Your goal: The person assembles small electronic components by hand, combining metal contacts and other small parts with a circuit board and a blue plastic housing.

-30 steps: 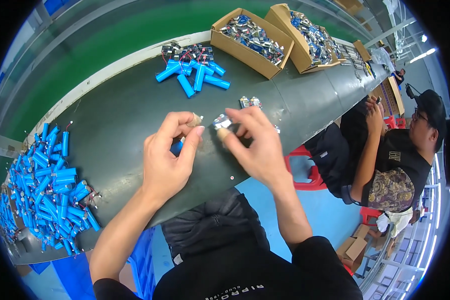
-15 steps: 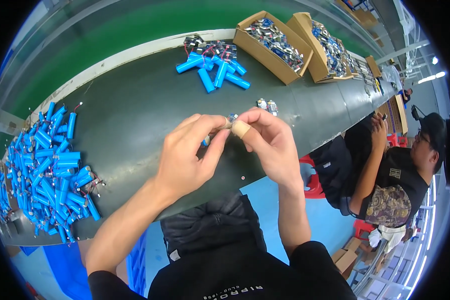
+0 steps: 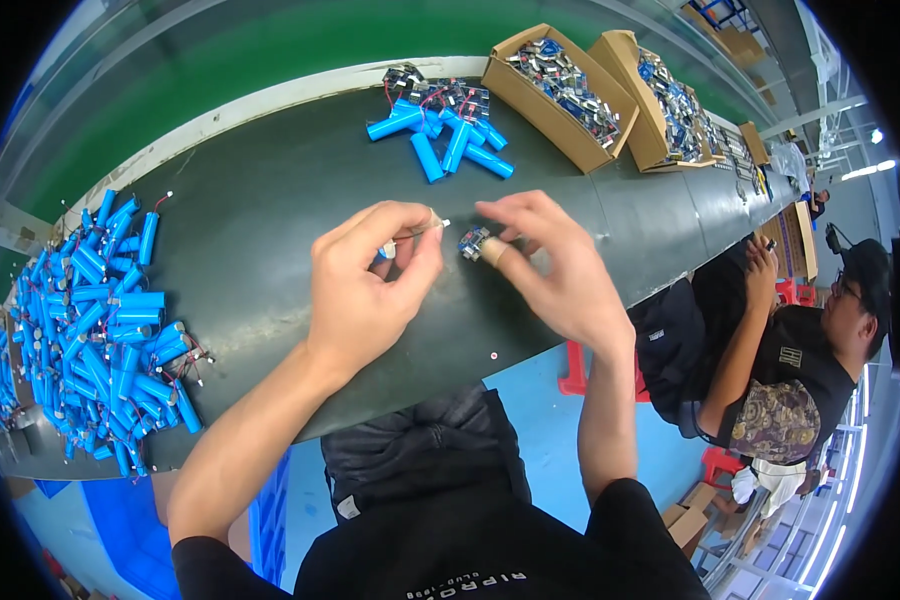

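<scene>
My left hand [image 3: 370,280] is closed, its thumb and fingertips pinching a thin lead with a small white connector [image 3: 445,223] poking out past them. Part of a blue cylindrical battery [image 3: 385,250] shows between its fingers; the rest is hidden in the palm. To the right, my right hand [image 3: 565,275] has the index finger stretched out. At its taped thumb tip is a small blue circuit board [image 3: 473,242], apparently gripped against a finger behind. The two hands are a little apart above the dark table [image 3: 260,230].
A large heap of blue batteries [image 3: 100,340] lies at left. Farther back are a smaller group of batteries [image 3: 457,145] wired to boards and two cardboard boxes [image 3: 560,125] [image 3: 660,110] full of boards. A seated person [image 3: 790,360] is at right.
My hands have drawn apart: the right moved right with the board at its thumb, the left slightly left with the connector. The two loose boards on the table are now out of sight.
</scene>
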Motion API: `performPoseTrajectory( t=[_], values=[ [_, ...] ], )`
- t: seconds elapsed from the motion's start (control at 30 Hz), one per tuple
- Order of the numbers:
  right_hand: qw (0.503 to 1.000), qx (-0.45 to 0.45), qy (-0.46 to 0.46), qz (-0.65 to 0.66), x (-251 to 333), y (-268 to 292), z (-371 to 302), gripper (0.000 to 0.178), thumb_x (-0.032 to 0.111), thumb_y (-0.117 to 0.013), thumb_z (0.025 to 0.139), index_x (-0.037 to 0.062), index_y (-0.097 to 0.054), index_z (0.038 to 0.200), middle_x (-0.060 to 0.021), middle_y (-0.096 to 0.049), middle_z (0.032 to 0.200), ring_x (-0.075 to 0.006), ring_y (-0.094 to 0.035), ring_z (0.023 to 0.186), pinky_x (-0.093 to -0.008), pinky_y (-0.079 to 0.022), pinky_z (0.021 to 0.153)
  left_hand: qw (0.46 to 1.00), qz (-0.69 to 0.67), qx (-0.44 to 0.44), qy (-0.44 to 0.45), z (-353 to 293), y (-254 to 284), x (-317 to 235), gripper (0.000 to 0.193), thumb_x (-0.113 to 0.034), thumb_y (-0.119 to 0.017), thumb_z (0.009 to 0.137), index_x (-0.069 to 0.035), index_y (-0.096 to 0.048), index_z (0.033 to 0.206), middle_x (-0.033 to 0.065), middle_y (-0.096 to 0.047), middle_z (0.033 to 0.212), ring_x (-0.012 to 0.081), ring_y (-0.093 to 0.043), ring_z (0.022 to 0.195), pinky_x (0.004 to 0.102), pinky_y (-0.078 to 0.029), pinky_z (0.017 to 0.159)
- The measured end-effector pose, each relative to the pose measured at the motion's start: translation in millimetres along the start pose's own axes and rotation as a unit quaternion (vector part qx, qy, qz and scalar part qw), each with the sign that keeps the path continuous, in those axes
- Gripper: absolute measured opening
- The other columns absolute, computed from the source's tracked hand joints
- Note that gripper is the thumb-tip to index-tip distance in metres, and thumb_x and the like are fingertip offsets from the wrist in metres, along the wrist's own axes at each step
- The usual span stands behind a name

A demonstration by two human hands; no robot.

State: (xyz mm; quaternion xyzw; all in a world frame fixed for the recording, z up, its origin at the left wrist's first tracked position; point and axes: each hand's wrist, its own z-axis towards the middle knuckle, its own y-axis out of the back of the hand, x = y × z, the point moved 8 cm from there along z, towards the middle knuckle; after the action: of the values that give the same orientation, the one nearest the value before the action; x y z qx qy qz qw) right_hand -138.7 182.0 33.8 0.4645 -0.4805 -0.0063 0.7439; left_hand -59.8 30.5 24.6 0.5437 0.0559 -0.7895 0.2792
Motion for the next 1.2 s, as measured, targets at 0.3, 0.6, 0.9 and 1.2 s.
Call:
performPoseTrajectory(
  t=[0.3, 0.6, 0.9, 1.2],
  values=[
    [0.996, 0.031, -0.062, -0.055, -13, -15, -1, 0.034, 0.011, -0.073, 0.080, 0.0014, -0.064, 0.112, -0.0071, -0.057, 0.092, -0.0172, -0.056, 0.074, -0.0304, -0.048, 0.070, 0.999, 0.013, -0.010, -0.030, 2, 2, 2, 0.006, 0.001, -0.069, 0.076, -0.003, -0.066, 0.080, 0.0026, -0.059, 0.070, 0.0077, -0.054, 0.060, 0.0224, -0.033, 0.043],
    [0.991, 0.000, -0.109, 0.082, -6, -17, -2, 0.029, 0.003, -0.075, 0.076, -0.0001, -0.062, 0.101, -0.0056, -0.061, 0.086, -0.0110, -0.057, 0.069, -0.0260, -0.047, 0.064, 0.999, -0.010, 0.030, -0.003, 1, -6, 7, 0.006, -0.001, -0.069, 0.078, -0.002, -0.067, 0.083, 0.0032, -0.061, 0.075, 0.0080, -0.057, 0.066, 0.0216, -0.038, 0.048],
    [0.957, -0.073, -0.011, 0.280, -3, -39, 4, 0.042, -0.004, -0.069, 0.082, -0.0028, -0.060, 0.123, -0.0042, -0.061, 0.096, -0.0086, -0.058, 0.084, -0.0240, -0.049, 0.073, 0.974, -0.182, 0.047, 0.126, 0, -9, 29, 0.008, 0.000, -0.067, 0.086, 0.003, -0.064, 0.094, 0.0024, -0.065, 0.086, 0.0044, -0.057, 0.077, 0.0196, -0.045, 0.064],
    [0.870, -0.042, -0.074, 0.486, -13, -67, -1, 0.036, 0.004, -0.059, 0.095, -0.0020, -0.056, 0.131, -0.0071, -0.063, 0.120, -0.0123, -0.061, 0.101, -0.0261, -0.051, 0.085, 0.981, -0.175, 0.018, 0.076, 2, -1, 23, 0.010, 0.003, -0.066, 0.087, 0.006, -0.065, 0.097, 0.0067, -0.064, 0.094, 0.0082, -0.061, 0.078, 0.0213, -0.051, 0.066]
  ],
)
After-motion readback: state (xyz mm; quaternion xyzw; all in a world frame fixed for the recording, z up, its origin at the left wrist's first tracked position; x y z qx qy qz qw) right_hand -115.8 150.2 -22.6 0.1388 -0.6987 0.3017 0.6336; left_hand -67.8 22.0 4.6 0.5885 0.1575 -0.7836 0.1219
